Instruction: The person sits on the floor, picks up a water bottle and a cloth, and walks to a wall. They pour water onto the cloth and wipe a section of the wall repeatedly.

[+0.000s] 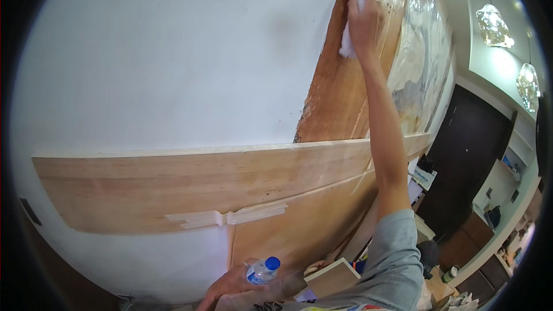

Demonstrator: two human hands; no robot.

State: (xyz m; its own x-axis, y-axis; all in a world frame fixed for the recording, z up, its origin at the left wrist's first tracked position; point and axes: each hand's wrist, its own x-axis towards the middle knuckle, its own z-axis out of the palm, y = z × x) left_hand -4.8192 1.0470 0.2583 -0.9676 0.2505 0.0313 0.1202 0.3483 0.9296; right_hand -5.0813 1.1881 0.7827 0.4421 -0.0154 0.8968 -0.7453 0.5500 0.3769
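With my right arm stretched up, my right hand (366,26) is closed on a white cloth (347,43) and presses it against a brown wooden panel (328,103) on the wall. The panel's surface looks shiny near the hand, and its left edge is ragged beside the white wall. Low down near my body, my left hand (230,282) grips a clear plastic bottle (262,273) with a blue cap. The bottle is tilted, and its lower part is partly hidden.
A long pale wooden board (144,187) crosses the white wall (173,63), with masking tape (253,214) along its lower edge. Clear plastic film (423,52) covers a patterned panel at right. Beyond are a dark door (475,138), pendant lamps (493,26) and boxes (332,279).
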